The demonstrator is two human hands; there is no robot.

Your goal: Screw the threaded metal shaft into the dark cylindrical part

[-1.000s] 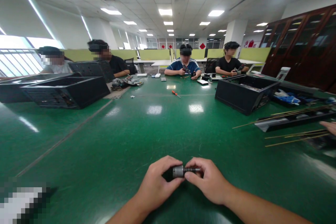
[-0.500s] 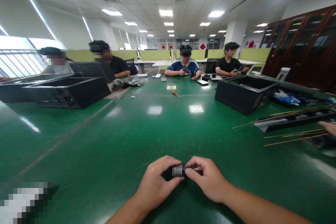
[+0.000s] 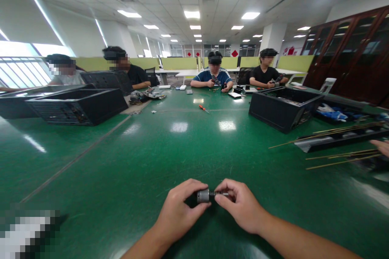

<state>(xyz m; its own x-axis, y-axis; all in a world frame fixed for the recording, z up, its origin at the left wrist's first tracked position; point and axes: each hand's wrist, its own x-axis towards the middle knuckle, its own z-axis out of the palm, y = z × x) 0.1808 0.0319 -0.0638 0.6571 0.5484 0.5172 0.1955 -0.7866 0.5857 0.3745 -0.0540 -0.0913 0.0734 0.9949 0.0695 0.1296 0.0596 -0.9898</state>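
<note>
Left hand (image 3: 179,212), edged forward, clamps cylinder (image 3: 203,196); right hand (image 3: 243,208) pinches shaft (image 3: 219,194); glossy green table (image 3: 146,149), office (image 3: 194,28).

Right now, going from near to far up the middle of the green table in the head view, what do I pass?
The small metal cylinder pinched between the left hand and right hand → orange-handled screwdriver → person in a blue shirt seated at the far end.
</note>
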